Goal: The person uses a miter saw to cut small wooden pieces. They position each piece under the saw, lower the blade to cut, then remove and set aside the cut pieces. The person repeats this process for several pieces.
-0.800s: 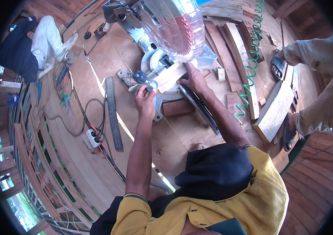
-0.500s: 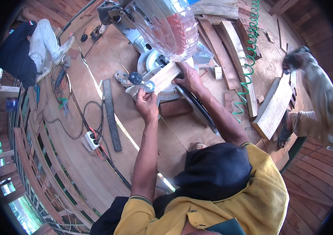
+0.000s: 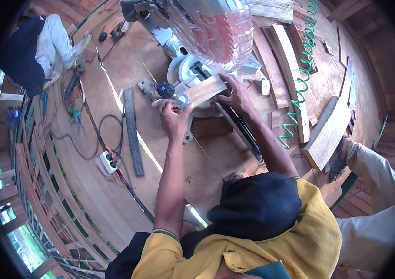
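Observation:
A short wooden board [image 3: 207, 89] lies across the bed of a miter saw [image 3: 190, 69], below its clear blade guard [image 3: 227, 35] and toothed red blade. My left hand [image 3: 177, 120] pinches the board's left end, close beside the clamp with a black knob [image 3: 165, 89]. At the opposite end, my right hand [image 3: 237, 95] is closed round the board, thumb on the near side and fingers over the far edge. The blade sits raised above the board, apart from it. A black-edged metal bar [image 3: 241, 132] runs out below my right wrist.
A green coiled hose [image 3: 302, 95] hangs over planks [image 3: 290, 79] at right, near a thick timber block [image 3: 327, 135]. Another person's trouser leg [image 3: 378, 172] is at far right; a seated person [image 3: 25, 56] is far left. A power strip [image 3: 108, 162] and cables lie left.
The other person's leg at the right has swung back and down toward the lower right. Both my hands keep hold of the board, which sits slightly flatter. The view has shifted a little.

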Available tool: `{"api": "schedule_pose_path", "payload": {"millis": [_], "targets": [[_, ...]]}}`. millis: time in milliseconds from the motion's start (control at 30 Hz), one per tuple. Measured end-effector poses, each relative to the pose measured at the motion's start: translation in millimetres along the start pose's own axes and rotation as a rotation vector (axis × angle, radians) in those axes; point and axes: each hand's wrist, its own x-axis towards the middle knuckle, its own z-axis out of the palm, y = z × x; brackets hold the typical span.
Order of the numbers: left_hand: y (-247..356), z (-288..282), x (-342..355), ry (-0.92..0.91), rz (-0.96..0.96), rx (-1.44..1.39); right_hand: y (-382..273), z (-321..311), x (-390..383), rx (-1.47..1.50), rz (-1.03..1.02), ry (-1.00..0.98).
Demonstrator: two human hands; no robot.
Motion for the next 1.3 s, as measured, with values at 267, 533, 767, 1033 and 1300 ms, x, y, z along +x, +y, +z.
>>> {"api": "schedule_pose_path", "payload": {"millis": [267,533,767,1033,1300], "targets": [[-6.4,-6.0,7.8,-0.019,0.094,0.053,-5.0,10.3,13.3,-0.108,-0.035,-0.038],[77.1,-73.5,-15.1,0.058,0.297,0.253,-6.0,18.6,11.9,-0.138,-0.056,0.047],[136.2,-116.8,25.6,-0.400,0.691,0.314,-6.2,21.7,8.3,-0.129,-0.060,0.047],[173.0,-97.6,33.3,-0.071,0.431,0.860,-0.1,15.5,10.8,-0.122,-0.029,0.027],[139.8,-102.5,30.8,-0.050,0.464,0.802,-16.0,28.4,15.2,-0.052,-0.034,-0.044]]}}
